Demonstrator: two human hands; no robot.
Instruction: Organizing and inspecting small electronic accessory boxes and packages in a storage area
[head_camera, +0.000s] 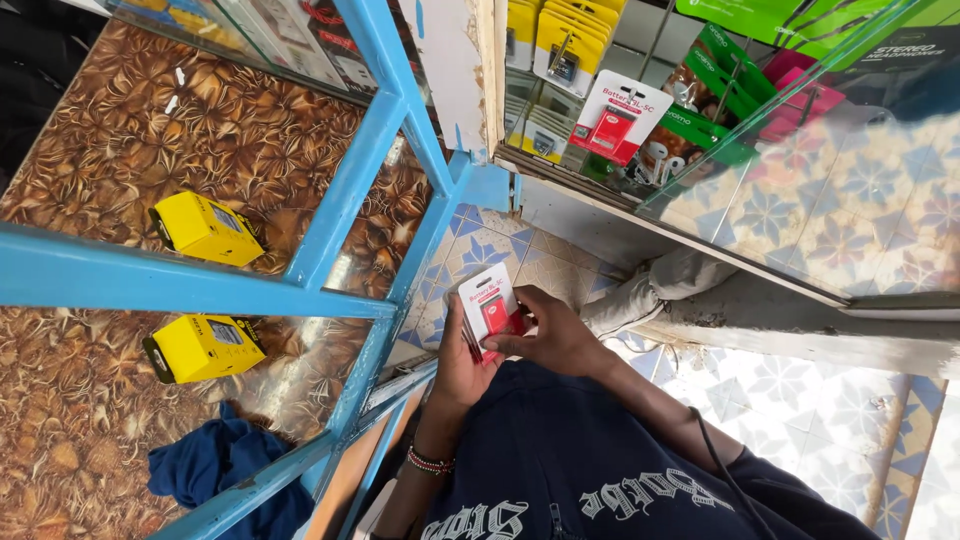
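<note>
The front of the blister pack (488, 303) is small and partly covered, so the red block inside it (it looks like a phone battery) is hard to make out. More flat packs seem stacked behind it, seen only as thin edges, and how many there are cannot be told. The left arm is cut off near the bottom edge, just past a beaded bracelet (430, 461).

The left hand (462, 365) cups the packs from below, its fingers curled up behind them and mostly hidden. The right hand (556, 335) comes in from the right, with its thumb and fingers pinching the right edge of the front pack beside the red block.

The pack sits in the middle, close to the dark hoodie (580, 470). Far to the left, two yellow boxes (205, 228) lie under a glass counter with a blue frame (340, 200), and a blue cloth (225, 470) lies near them.
</note>
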